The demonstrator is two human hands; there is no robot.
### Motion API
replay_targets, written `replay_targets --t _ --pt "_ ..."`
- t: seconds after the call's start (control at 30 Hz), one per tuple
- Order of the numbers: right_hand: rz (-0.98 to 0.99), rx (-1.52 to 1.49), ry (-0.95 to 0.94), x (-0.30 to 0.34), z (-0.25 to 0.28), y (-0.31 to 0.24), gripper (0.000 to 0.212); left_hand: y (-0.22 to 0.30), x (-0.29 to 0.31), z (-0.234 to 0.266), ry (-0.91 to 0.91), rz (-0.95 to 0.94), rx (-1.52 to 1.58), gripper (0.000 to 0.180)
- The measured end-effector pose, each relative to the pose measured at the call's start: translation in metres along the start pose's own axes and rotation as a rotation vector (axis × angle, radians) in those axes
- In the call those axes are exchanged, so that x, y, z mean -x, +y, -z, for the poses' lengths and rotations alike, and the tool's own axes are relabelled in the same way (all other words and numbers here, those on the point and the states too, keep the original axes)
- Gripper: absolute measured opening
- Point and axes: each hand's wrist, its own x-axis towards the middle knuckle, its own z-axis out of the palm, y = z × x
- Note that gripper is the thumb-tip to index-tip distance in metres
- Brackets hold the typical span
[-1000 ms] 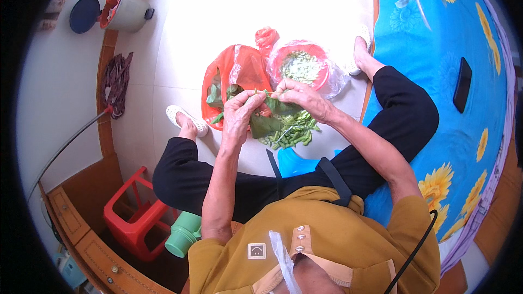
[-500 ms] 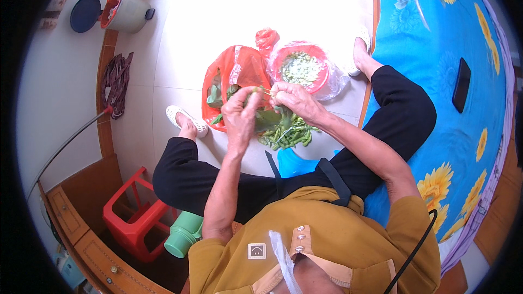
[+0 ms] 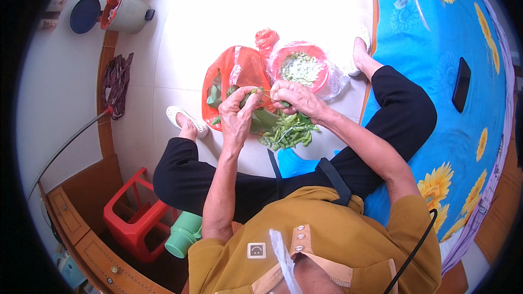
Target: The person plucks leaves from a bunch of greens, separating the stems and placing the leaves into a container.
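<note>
A thin green stem (image 3: 266, 92) stretches between my two hands above the floor. My left hand (image 3: 236, 113) is closed, thumb and fingers pinching one end of it. My right hand (image 3: 299, 100) is closed round the other end, with a green leaf (image 3: 285, 104) showing beneath the fingers. Below them on the floor lies a heap of green pods or stem pieces (image 3: 291, 132), too small to tell which. Behind my left hand, a red plastic bag (image 3: 249, 60) holds large green leaves (image 3: 214, 96). Beyond my right hand, a pink basin (image 3: 326, 78) contains pale green pieces (image 3: 300, 69).
Clear plastic surrounds the basin, with a knotted red bag (image 3: 266, 40) beside it. A blue flowered bed cover (image 3: 408, 114) with a black phone (image 3: 462, 84) is at right. A red stool (image 3: 136, 223), green container (image 3: 183, 235) and lidded bin (image 3: 126, 12) stand left.
My hands have shifted slightly, still gripping the stem. The right hand has turned a little, and its leaf has moved up closer to the fingers.
</note>
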Motion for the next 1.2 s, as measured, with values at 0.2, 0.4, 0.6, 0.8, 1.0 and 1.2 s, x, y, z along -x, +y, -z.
replay_targets --t 0.2,0.4,0.6,0.8,1.0,1.2 --pt "-0.014 0.202 0.0 0.008 0.002 -0.008 0.012 -0.003 -0.01 0.019 0.152 -0.022 0.1 0.011" --pt "0.019 0.28 0.123 0.009 0.021 0.008 0.013 0.012 -0.014 0.04 0.165 0.114 0.324 0.014" --pt "0.204 0.86 0.475 -0.019 0.064 0.002 0.031 -0.002 -0.011 0.041 -0.054 0.194 0.571 0.014" --pt "0.316 1.086 0.464 -0.026 0.075 0.003 0.055 -0.014 -0.01 0.038 -0.053 0.317 0.728 0.023" --pt "0.07 0.517 0.002 -0.008 0.004 -0.009 0.034 -0.002 -0.007 0.021 -0.182 0.311 0.782 0.036" --pt "0.093 0.45 -0.051 -0.003 0.01 -0.008 0.023 0.002 -0.004 0.018 -0.206 0.339 0.488 0.035"
